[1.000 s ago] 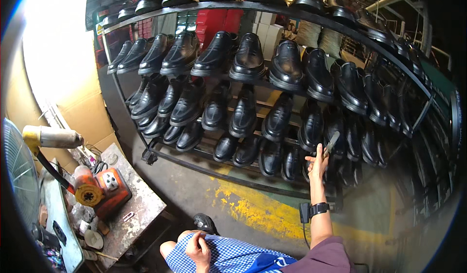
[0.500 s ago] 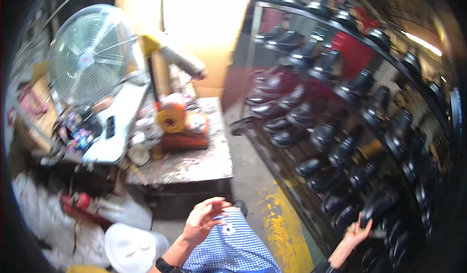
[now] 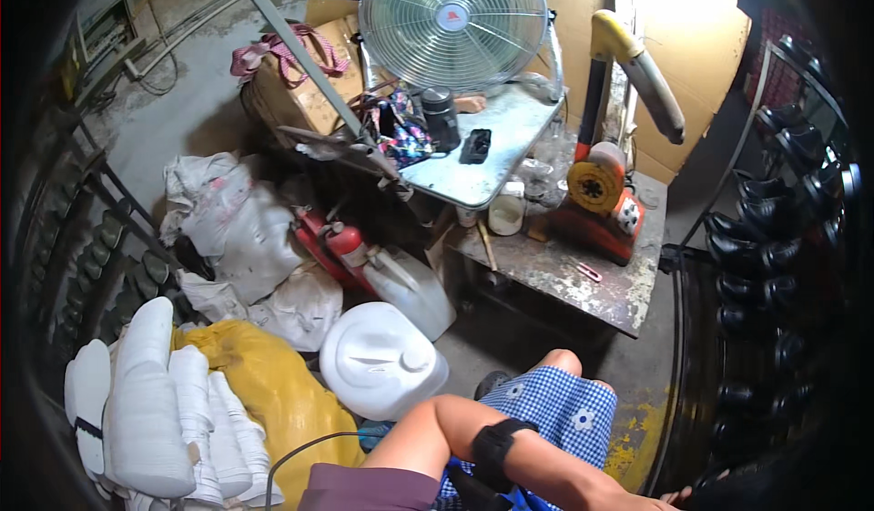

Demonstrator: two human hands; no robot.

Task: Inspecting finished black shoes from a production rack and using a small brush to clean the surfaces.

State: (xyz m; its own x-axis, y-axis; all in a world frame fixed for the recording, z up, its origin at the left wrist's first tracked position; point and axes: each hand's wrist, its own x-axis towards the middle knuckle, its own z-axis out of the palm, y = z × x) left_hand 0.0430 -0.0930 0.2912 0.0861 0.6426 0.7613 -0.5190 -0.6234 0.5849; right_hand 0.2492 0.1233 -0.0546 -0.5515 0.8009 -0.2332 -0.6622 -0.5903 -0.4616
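My left arm, with a purple sleeve and a black band on it, crosses my blue checked apron (image 3: 569,420) toward the lower right. Only the back of my left hand (image 3: 614,497) shows at the bottom edge; its fingers are cut off or hidden. Just right of it, a few fingertips (image 3: 675,496) touch a dark thing (image 3: 765,488), perhaps a black shoe, in deep shade. These fingertips may belong to my right hand, which otherwise stays out of sight. What either hand grips cannot be made out.
A rack with black shoes (image 3: 751,242) stands at the right. Ahead is a worn workbench (image 3: 628,301) with an orange machine (image 3: 596,224), beside a table with a fan (image 3: 452,19). White jug (image 3: 373,356), yellow sack (image 3: 264,374), fire extinguisher (image 3: 346,242) and stacked white insoles (image 3: 150,411) lie left.
My view has swung left, so the bench and fan appear further right. My left hand, raised with spread fingers before, has come down across to the lower right. My right forearm has left the picture.
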